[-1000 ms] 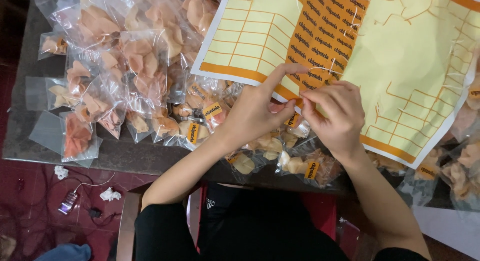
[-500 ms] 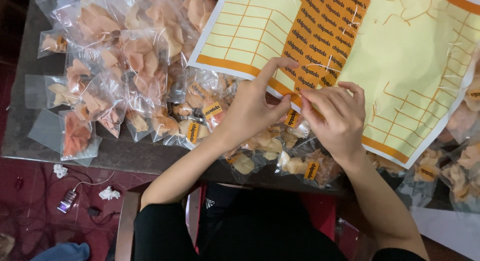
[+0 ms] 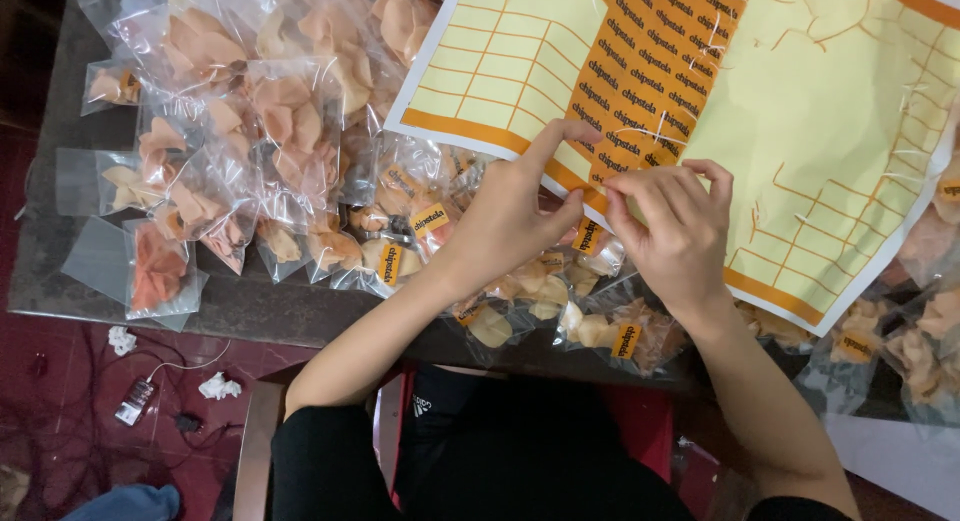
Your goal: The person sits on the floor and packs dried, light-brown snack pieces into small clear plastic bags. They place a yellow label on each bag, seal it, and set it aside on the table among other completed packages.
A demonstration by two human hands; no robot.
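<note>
A large yellow sticker sheet (image 3: 840, 131) with an orange band of small labels lies over the table on the right. My left hand (image 3: 505, 221) pinches its lower edge, thumb under and index finger stretched on top. My right hand (image 3: 680, 236) sits right beside it, fingertips pinched together on an orange sticker (image 3: 622, 177) at the band's lower end. Below my hands lie small clear bags of pale chips (image 3: 600, 326), each with an orange label.
Many clear bags of pinkish and pale chips (image 3: 270, 131) are piled across the dark table (image 3: 250, 306) to the left. More bags (image 3: 920, 341) lie at the right edge. A red floor with cables and paper scraps (image 3: 140, 391) is below left.
Both hands stay at the sheet's lower edge; only the fingers shift slightly at the orange band.
</note>
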